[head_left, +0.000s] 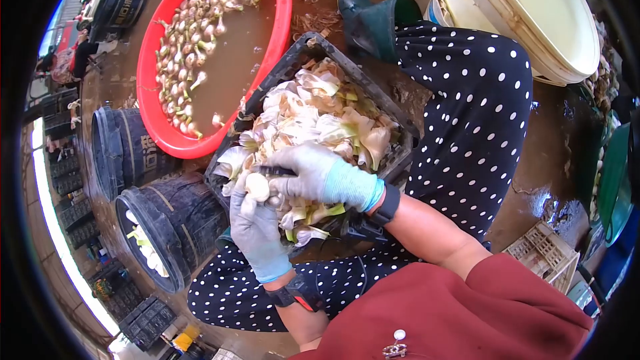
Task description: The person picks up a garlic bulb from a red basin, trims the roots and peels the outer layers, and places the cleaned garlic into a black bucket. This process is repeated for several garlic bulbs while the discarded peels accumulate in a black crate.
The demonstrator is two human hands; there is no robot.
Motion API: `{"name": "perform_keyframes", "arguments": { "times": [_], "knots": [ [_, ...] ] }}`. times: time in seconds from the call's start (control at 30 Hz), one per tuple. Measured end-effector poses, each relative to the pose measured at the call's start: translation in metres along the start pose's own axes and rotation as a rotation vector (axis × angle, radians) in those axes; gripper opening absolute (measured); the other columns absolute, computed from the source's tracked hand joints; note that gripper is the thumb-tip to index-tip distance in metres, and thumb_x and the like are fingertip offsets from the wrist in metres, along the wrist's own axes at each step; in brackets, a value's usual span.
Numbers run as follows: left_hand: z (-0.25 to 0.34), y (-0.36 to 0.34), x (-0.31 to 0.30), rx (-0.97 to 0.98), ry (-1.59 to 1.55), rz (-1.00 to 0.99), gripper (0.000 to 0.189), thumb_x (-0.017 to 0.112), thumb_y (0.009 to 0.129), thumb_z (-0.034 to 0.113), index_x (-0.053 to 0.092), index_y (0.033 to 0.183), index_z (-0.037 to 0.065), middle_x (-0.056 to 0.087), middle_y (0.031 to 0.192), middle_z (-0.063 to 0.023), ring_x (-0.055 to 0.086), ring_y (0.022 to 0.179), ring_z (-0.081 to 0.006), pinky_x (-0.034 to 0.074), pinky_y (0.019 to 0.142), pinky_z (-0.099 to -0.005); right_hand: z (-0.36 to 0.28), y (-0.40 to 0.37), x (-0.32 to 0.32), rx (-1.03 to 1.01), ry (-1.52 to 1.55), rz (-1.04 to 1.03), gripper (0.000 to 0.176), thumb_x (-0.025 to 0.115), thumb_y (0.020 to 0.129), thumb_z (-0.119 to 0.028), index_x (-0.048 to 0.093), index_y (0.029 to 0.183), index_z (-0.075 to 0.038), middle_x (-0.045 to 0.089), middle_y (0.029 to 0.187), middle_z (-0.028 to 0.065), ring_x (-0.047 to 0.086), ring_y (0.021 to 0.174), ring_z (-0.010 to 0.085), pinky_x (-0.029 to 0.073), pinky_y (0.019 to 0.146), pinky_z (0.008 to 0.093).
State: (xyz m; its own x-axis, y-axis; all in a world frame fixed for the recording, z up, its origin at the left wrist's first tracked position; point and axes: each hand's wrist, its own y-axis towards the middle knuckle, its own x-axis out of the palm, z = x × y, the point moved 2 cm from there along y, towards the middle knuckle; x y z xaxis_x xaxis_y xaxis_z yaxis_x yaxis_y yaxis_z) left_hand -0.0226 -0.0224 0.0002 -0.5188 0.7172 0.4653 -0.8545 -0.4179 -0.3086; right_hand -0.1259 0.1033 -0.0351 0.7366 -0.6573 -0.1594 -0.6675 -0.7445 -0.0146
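A white peeled garlic bulb is gripped in the gloved fingers of my left hand. My right hand, gloved too, closes around a small dark-handled knife right beside the bulb. The blade is hidden. Both hands are over the near side of a black plastic crate, which is heaped with papery garlic skins, some with green stem ends.
A red basin of unpeeled garlic in brown water stands beyond the crate. Black buckets stand at left, one containing pale garlic. A large white tub is at upper right, a beige plastic crate at lower right.
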Motion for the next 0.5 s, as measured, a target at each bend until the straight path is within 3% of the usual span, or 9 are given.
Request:
{"name": "perform_keyframes", "arguments": {
  "times": [0.07,0.13,0.27,0.33,0.4,0.43,0.5],
  "knots": [
    [-0.003,0.0,0.001,-0.032,-0.005,0.021,0.041,0.055,0.087,0.004,0.047,0.125,-0.009,0.059,0.107,-0.0144,0.06,0.091,-0.0205,0.051,0.079,-0.0294,0.002,0.0,0.002,0.19,-0.116,-0.104,0.032,0.064,0.081,-0.031,0.066,0.097,-0.004,0.064,0.089,0.0188,0.063,0.085,0.0348,0.049,0.077,0.0406],
    [-0.011,0.001,-0.004,-0.046,0.311,0.152,0.04,0.057,0.087,0.005,0.048,0.123,-0.009,0.059,0.108,-0.0129,0.06,0.093,-0.0172,0.05,0.08,-0.0272,-0.001,-0.001,0.006,0.169,-0.14,-0.11,0.03,0.065,0.079,-0.03,0.066,0.094,-0.004,0.064,0.083,0.0183,0.063,0.08,0.035,0.049,0.074,0.0419],
    [-0.01,0.003,0.008,-0.062,0.365,0.094,0.038,0.06,0.087,0.006,0.049,0.121,-0.008,0.059,0.109,-0.0121,0.06,0.097,-0.0161,0.05,0.082,-0.0264,-0.002,-0.001,0.004,0.192,-0.203,-0.078,0.026,0.066,0.074,-0.027,0.067,0.089,-0.005,0.062,0.071,0.0177,0.062,0.069,0.0362,0.05,0.066,0.0441],
    [-0.014,0.003,0.004,-0.091,0.365,0.109,0.043,0.063,0.085,0.011,0.049,0.122,-0.007,0.059,0.109,-0.0117,0.06,0.096,-0.0164,0.051,0.082,-0.0274,0.006,-0.001,0.01,0.186,-0.208,-0.017,0.023,0.065,0.073,-0.022,0.067,0.089,-0.005,0.062,0.066,0.0161,0.063,0.062,0.0328,0.05,0.062,0.041],
    [-0.02,0.004,-0.008,-0.009,0.401,0.069,0.048,0.066,0.084,0.016,0.049,0.122,-0.007,0.06,0.107,-0.0111,0.06,0.095,-0.0162,0.05,0.081,-0.0275,0.012,0.0,0.011,0.26,0.169,-0.02,0.023,0.063,0.073,-0.017,0.067,0.09,-0.003,0.062,0.064,0.0142,0.064,0.06,0.0254,0.051,0.062,0.0365],
    [-0.019,0.003,-0.002,-0.038,0.362,0.044,0.051,0.068,0.082,0.018,0.05,0.122,-0.007,0.06,0.107,-0.0107,0.06,0.095,-0.0162,0.049,0.082,-0.0278,0.014,0.0,0.011,0.332,0.362,-0.081,0.027,0.06,0.073,-0.015,0.065,0.095,-0.001,0.065,0.071,0.0146,0.064,0.064,0.0197,0.051,0.064,0.0335],
    [-0.02,0.0,-0.015,-0.066,0.349,0.048,0.049,0.068,0.082,0.017,0.051,0.121,-0.007,0.06,0.107,-0.0106,0.059,0.095,-0.0156,0.048,0.083,-0.0274,0.018,0.001,0.018,0.284,0.362,0.0,0.028,0.06,0.073,-0.015,0.064,0.097,-0.001,0.065,0.075,0.0159,0.064,0.067,0.0204,0.051,0.064,0.0341]
  ]
}}
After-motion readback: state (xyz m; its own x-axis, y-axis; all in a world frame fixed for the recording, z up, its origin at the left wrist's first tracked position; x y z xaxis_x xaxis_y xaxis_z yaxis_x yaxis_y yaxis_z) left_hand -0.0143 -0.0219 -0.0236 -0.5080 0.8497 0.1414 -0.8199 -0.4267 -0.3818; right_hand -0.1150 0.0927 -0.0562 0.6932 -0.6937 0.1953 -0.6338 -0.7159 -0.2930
